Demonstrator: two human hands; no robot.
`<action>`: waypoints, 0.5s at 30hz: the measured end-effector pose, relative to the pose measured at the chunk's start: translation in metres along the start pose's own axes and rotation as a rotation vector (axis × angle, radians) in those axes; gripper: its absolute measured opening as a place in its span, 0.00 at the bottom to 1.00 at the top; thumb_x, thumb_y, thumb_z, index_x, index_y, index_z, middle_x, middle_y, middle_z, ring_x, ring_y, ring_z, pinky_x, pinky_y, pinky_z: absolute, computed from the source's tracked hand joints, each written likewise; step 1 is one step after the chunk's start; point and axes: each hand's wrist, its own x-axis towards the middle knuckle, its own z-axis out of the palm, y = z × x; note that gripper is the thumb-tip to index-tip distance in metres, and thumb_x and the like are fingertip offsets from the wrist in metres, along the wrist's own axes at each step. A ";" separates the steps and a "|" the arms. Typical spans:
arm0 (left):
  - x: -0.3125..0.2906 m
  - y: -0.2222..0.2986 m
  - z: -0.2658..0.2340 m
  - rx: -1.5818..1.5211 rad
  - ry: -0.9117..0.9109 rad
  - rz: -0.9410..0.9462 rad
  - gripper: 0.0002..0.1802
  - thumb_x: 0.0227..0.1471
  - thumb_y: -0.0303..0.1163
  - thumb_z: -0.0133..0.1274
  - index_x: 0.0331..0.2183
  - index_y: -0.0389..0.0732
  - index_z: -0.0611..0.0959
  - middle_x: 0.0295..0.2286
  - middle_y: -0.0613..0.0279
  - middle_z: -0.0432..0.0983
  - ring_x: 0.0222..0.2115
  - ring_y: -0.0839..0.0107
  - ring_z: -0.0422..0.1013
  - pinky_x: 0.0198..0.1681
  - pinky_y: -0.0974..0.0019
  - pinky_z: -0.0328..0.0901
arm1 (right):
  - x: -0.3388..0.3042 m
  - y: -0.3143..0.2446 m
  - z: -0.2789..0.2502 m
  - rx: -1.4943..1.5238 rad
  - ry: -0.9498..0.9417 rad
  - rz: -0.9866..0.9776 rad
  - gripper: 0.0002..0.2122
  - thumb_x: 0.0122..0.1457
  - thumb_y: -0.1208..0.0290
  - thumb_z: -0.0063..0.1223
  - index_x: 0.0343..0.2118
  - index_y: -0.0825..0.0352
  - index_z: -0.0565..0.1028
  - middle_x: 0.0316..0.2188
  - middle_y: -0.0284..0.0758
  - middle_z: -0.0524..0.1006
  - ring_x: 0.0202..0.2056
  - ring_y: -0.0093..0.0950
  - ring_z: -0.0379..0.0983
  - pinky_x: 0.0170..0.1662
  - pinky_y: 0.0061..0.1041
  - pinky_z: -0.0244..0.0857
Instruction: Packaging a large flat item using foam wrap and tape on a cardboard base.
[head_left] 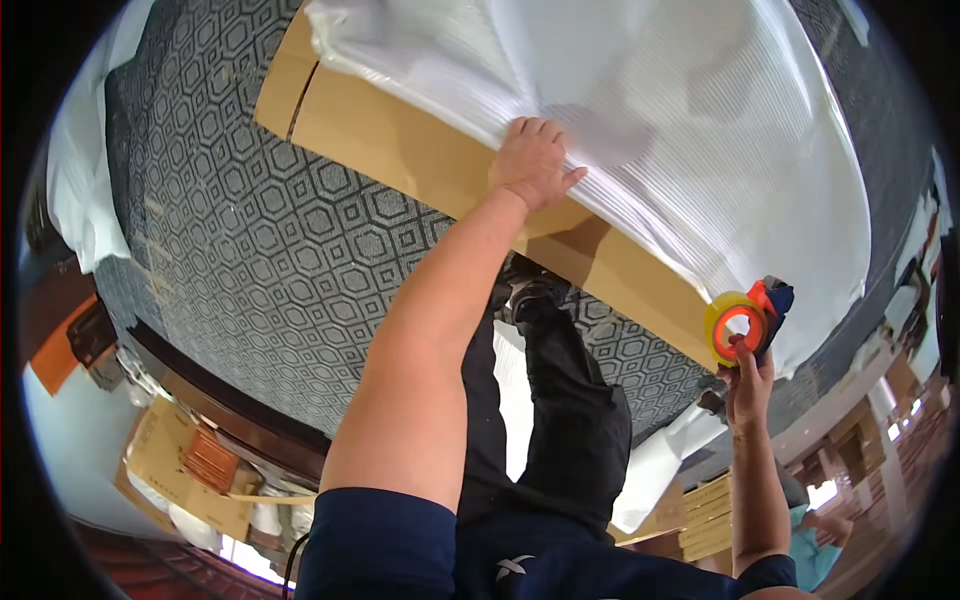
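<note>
A large item wrapped in translucent white foam sheet [690, 120] lies in front of me, with a flat strip of brown cardboard [390, 140] along its near edge. My left hand [535, 160] rests on the edge of the foam sheet where it meets the cardboard. Its fingers are stretched out and it holds nothing. At the right, beside the foam's near corner, my right hand [748, 375] grips a tape dispenser [742, 322] with a yellow roll on an orange hub and a dark blue and orange body.
Under everything lies a grey patterned carpet [240, 230]. White sheeting [80, 160] hangs at the far left. Cardboard boxes [185, 470] stand at the lower left. Another person in a teal top [818, 555] is at the lower right, near stacked cardboard [705, 515].
</note>
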 end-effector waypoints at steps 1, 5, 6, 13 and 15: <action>0.007 0.003 0.000 -0.012 0.019 0.017 0.26 0.56 0.58 0.56 0.39 0.44 0.84 0.41 0.60 0.77 0.47 0.60 0.69 0.62 0.55 0.56 | 0.003 0.011 -0.019 0.026 -0.045 0.023 0.17 0.66 0.69 0.57 0.56 0.66 0.72 0.40 0.36 0.80 0.29 0.22 0.74 0.29 0.18 0.69; 0.024 0.019 -0.008 -0.089 -0.233 -0.054 0.26 0.54 0.54 0.60 0.38 0.39 0.86 0.43 0.56 0.79 0.48 0.54 0.71 0.60 0.51 0.59 | -0.017 0.043 -0.044 0.043 0.013 0.071 0.20 0.63 0.74 0.56 0.58 0.66 0.71 0.42 0.38 0.80 0.31 0.26 0.77 0.30 0.20 0.72; 0.014 -0.001 0.001 -0.092 -0.074 0.018 0.26 0.53 0.52 0.61 0.40 0.37 0.85 0.42 0.54 0.80 0.46 0.51 0.72 0.58 0.49 0.61 | -0.022 0.048 -0.037 0.032 -0.012 0.059 0.22 0.62 0.75 0.56 0.60 0.66 0.70 0.43 0.38 0.80 0.32 0.26 0.77 0.29 0.20 0.72; -0.030 0.008 -0.036 0.171 -0.136 0.230 0.33 0.61 0.45 0.56 0.60 0.33 0.73 0.59 0.45 0.72 0.59 0.45 0.68 0.65 0.48 0.60 | -0.084 0.152 -0.082 0.198 0.037 0.210 0.27 0.61 0.75 0.53 0.65 0.67 0.65 0.42 0.40 0.79 0.30 0.26 0.75 0.27 0.25 0.73; -0.075 0.023 -0.050 0.166 -0.290 0.234 0.41 0.63 0.44 0.55 0.68 0.31 0.63 0.68 0.43 0.61 0.68 0.43 0.58 0.69 0.47 0.55 | -0.120 0.196 -0.099 0.285 0.075 0.391 0.28 0.60 0.73 0.55 0.65 0.66 0.65 0.41 0.41 0.79 0.28 0.27 0.75 0.27 0.25 0.73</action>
